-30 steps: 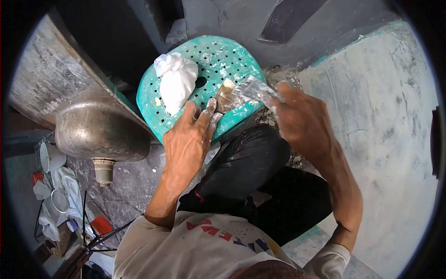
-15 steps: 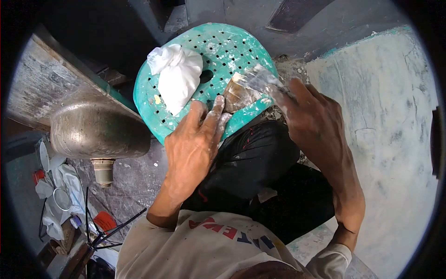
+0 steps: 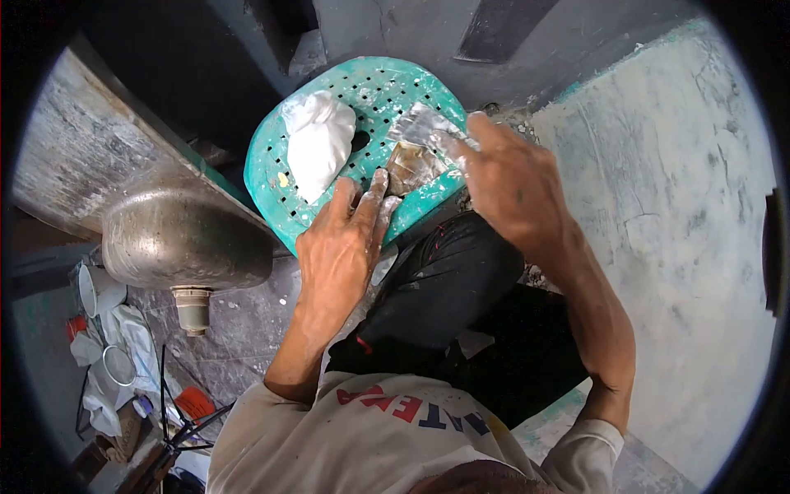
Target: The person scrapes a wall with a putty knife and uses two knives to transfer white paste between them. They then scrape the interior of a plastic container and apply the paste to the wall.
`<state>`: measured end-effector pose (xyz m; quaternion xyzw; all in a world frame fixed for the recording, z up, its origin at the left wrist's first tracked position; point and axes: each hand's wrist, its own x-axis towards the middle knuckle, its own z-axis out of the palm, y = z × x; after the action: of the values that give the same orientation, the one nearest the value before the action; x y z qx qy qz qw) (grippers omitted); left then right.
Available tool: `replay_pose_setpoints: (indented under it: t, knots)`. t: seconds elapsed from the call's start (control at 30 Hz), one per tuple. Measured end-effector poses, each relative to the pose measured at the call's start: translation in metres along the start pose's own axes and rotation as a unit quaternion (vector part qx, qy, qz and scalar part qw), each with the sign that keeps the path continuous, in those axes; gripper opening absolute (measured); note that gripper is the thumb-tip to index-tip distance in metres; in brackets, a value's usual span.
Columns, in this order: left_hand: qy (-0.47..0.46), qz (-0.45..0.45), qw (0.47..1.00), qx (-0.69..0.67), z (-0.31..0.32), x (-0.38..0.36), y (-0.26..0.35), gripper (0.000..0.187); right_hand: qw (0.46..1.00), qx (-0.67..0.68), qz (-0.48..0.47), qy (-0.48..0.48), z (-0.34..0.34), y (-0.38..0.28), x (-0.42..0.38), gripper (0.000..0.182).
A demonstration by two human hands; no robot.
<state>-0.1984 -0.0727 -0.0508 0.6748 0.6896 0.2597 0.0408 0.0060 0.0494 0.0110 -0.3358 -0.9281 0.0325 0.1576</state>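
My right hand (image 3: 512, 183) is closed around a putty knife (image 3: 421, 128), its wide blade smeared white and the handle hidden in my grip. The blade lies against the upper edge of a flat brown plate (image 3: 414, 168) streaked with white. My left hand (image 3: 336, 247) holds that plate near its left edge, fingers bent and dusted with white. Both are over a green perforated plastic stool (image 3: 395, 78) spattered with white. Beside my left fingertips, a knotted white plastic bag (image 3: 319, 152) sits on the stool top.
A metal sink basin (image 3: 185, 243) with a drain fitting (image 3: 192, 311) hangs at the left. Below it lie assorted containers and plastic (image 3: 123, 346), near a thin black frame (image 3: 177, 432). A white-coated wall panel (image 3: 658, 239) stands at the right.
My right hand has moved left with the putty knife, bringing the blade further in over the stool. My left hand stays at the brown plate. The view has shifted slightly.
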Motion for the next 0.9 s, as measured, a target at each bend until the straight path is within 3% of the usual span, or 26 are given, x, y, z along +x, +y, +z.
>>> replay_pose_setpoints:
  t: [0.17, 0.23, 0.33, 0.4, 0.47, 0.5, 0.57, 0.6, 0.67, 0.7, 0.73, 0.8, 0.87, 0.9]
  knots:
    - [0.010, 0.006, 1.000, 0.003, 0.000, -0.001, 0.002, 0.039, 0.999, -0.030, -0.008, -0.024, -0.035, 0.011, -0.003, 0.013]
    - [0.013, 0.003, 1.000, 0.013, 0.002, -0.001, 0.001, 0.039, 0.997, -0.030, -0.063, -0.042, -0.035, 0.009, 0.004, 0.012]
    - [0.001, -0.004, 1.000, 0.005, 0.002, -0.003, 0.000, 0.042, 0.995, -0.020, -0.016, -0.098, -0.039, 0.019, -0.022, 0.012]
    - [-0.007, -0.008, 1.000, 0.005, -0.003, -0.004, 0.001, 0.039, 0.994, -0.078, 0.044, -0.070, -0.082, 0.024, -0.043, 0.012]
    - [-0.006, -0.025, 0.999, -0.040, -0.006, 0.001, 0.003, 0.036, 0.943, -0.312, 0.025, -0.114, -0.098, 0.064, -0.077, 0.012]
    - [-0.001, -0.020, 0.999, -0.043, -0.006, 0.003, 0.001, 0.036, 0.941, -0.318, 0.027, -0.110, -0.108, 0.064, -0.081, 0.012]
    - [0.018, 0.014, 0.993, -0.112, -0.007, 0.004, -0.008, 0.032, 0.907, -0.292, 0.273, -0.134, -0.123, 0.057, -0.088, 0.021]
    - [0.022, 0.017, 0.994, -0.108, -0.012, 0.005, -0.010, 0.032, 0.908, -0.292, 0.272, -0.128, -0.119, 0.065, -0.098, 0.021]
    - [-0.100, -0.138, 0.948, -0.270, -0.022, 0.007, -0.010, 0.032, 0.945, -0.033, 0.320, -0.068, -0.103, 0.078, -0.116, 0.030]
    - [-0.099, -0.134, 0.922, -0.350, -0.024, 0.007, -0.006, 0.035, 0.951, 0.011, 0.299, -0.076, -0.097, 0.073, -0.119, 0.036]
    - [-0.098, -0.132, 0.924, -0.346, -0.025, 0.007, -0.002, 0.035, 0.952, 0.014, 0.298, -0.072, -0.087, 0.068, -0.118, 0.036]
    - [-0.115, -0.197, 0.903, -0.363, -0.029, 0.007, 0.009, 0.034, 0.988, 0.017, 0.153, -0.010, -0.066, 0.059, -0.119, 0.034]
    - [-0.139, -0.234, 0.901, -0.339, -0.029, 0.009, 0.012, 0.030, 0.979, 0.093, 0.179, -0.016, -0.055, 0.049, -0.105, 0.033]
    - [-0.092, -0.163, 0.939, -0.289, -0.018, 0.005, 0.009, 0.028, 0.966, 0.163, 0.201, -0.020, -0.053, 0.042, -0.094, 0.033]
